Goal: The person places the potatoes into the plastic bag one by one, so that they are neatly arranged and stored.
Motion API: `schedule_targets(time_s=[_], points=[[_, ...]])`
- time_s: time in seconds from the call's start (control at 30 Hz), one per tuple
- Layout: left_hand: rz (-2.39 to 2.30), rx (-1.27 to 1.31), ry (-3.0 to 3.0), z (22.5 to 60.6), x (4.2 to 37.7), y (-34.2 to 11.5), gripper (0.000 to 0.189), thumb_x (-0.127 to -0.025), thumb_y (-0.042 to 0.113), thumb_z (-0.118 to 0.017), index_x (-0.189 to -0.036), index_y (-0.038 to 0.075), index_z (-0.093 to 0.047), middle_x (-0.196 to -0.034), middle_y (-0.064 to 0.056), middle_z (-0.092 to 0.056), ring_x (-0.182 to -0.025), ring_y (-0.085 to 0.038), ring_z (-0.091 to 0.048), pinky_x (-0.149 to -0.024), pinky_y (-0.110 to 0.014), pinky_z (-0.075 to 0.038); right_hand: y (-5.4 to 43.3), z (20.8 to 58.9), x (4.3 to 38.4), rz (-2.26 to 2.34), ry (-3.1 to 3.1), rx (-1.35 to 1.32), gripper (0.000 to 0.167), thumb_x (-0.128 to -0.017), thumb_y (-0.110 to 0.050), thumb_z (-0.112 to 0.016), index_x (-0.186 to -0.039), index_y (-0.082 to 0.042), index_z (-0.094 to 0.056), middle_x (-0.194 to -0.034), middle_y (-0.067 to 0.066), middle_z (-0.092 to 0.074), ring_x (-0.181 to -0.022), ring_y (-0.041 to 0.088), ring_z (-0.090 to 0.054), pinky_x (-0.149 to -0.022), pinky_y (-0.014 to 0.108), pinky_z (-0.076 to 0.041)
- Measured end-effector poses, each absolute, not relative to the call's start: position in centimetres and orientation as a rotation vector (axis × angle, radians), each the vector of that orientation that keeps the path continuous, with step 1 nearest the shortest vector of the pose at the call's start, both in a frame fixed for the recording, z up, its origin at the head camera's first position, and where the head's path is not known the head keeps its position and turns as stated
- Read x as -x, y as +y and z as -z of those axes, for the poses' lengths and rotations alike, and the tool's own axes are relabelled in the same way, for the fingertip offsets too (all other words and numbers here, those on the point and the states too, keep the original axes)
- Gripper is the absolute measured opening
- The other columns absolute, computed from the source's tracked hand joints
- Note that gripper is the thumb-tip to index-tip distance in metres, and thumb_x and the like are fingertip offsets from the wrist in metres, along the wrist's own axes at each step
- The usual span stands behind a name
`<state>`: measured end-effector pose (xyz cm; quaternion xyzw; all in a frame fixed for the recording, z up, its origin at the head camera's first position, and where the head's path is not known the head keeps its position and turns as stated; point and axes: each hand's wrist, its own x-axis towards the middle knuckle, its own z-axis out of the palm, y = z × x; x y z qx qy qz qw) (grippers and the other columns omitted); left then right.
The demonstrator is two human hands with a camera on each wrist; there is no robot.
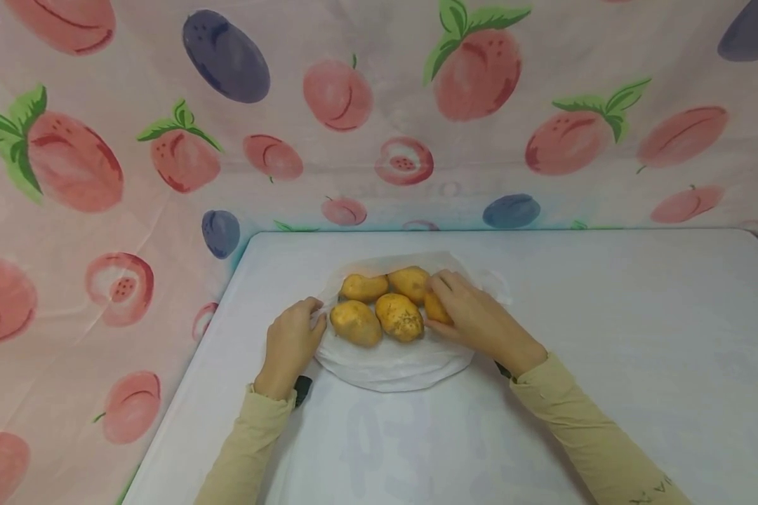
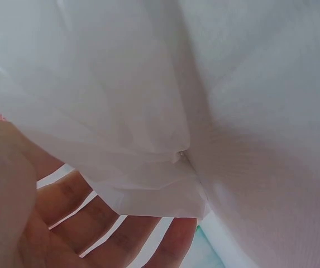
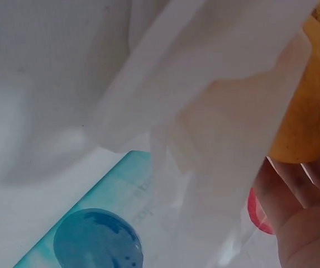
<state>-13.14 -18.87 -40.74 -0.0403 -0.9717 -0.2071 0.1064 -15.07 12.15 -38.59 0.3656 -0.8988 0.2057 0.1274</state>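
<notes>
Several yellow-brown potatoes [image 1: 400, 318] lie grouped on a thin white plastic bag [image 1: 385, 372], whose edges spread around them on the table. My right hand [image 1: 474, 312] grips the rightmost potato [image 1: 438, 308], largely covering it in the head view. That potato [image 3: 310, 111] shows orange in the right wrist view, with fingers behind it and a fold of the bag [image 3: 215, 128] alongside. At the bag's left side, my left hand [image 1: 292, 344] holds its edge. In the left wrist view the fingers lie behind the bag film [image 2: 115, 111], which hides part of them.
A white-covered table [image 1: 638, 337] extends on both sides of the bag. Behind it and to the left hangs a pink cloth [image 1: 379, 91] printed with peaches and plums. Dark wrist straps [image 1: 302, 390] show at the sleeve cuffs.
</notes>
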Motion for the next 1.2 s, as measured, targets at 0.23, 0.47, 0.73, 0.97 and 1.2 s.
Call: schedule_targets(time_s=[0.23,0.47,0.73,0.97,1.2], points=[[0.592,0.131,-2.842,40.8,13.1,-18.7,0.020,-0.090,0.014,-0.070,-0.106,0.002,-0.071,-0.103,-0.015,-0.074,-0.091,-0.033,-0.071,-0.072,-0.047,-0.057,12.3,38.4,14.8,-0.550,-2.639,-1.079,0.047,-0.085,-0.021,-0.079,-0.121,-0.003,-0.054,-0.115,0.012,-0.057,-0.099,0.023,-0.056,-0.081,0.037,-0.053],[0.587,0.139,-2.836,40.8,13.1,-18.6,0.020,-0.090,0.014,-0.071,-0.106,0.002,-0.072,-0.103,-0.015,-0.074,-0.091,-0.033,-0.072,-0.072,-0.047,-0.057,12.5,38.5,14.6,-0.535,-2.610,-1.092,0.053,-0.085,-0.023,-0.080,-0.125,0.000,-0.054,-0.122,0.015,-0.058,-0.111,0.029,-0.058,-0.091,0.043,-0.053],[0.584,0.138,-2.842,40.7,13.1,-18.5,0.020,-0.090,0.014,-0.070,-0.106,0.002,-0.071,-0.103,-0.015,-0.074,-0.091,-0.033,-0.071,-0.072,-0.047,-0.057,12.7,38.6,14.5,-0.519,-2.550,-1.122,0.056,-0.086,-0.024,-0.079,-0.128,0.003,-0.054,-0.122,0.017,-0.059,-0.113,0.031,-0.058,-0.096,0.044,-0.051],[0.584,0.147,-2.826,40.4,13.1,-18.6,0.022,-0.091,0.015,-0.070,-0.108,0.002,-0.071,-0.103,-0.015,-0.074,-0.091,-0.033,-0.071,-0.071,-0.048,-0.057,12.9,38.2,14.5,-0.503,-2.535,-1.155,0.059,-0.087,-0.025,-0.078,-0.131,0.005,-0.053,-0.124,0.019,-0.059,-0.115,0.032,-0.058,-0.098,0.044,-0.050],[0.586,0.131,-2.847,39.5,12.9,-18.7,0.024,-0.091,0.017,-0.070,-0.112,0.004,-0.069,-0.104,-0.013,-0.073,-0.092,-0.031,-0.071,-0.072,-0.047,-0.056,13.3,37.2,14.3,-0.511,-2.545,-1.163,0.060,-0.088,-0.027,-0.076,-0.134,0.003,-0.052,-0.126,0.017,-0.059,-0.119,0.031,-0.056,-0.102,0.044,-0.048]])
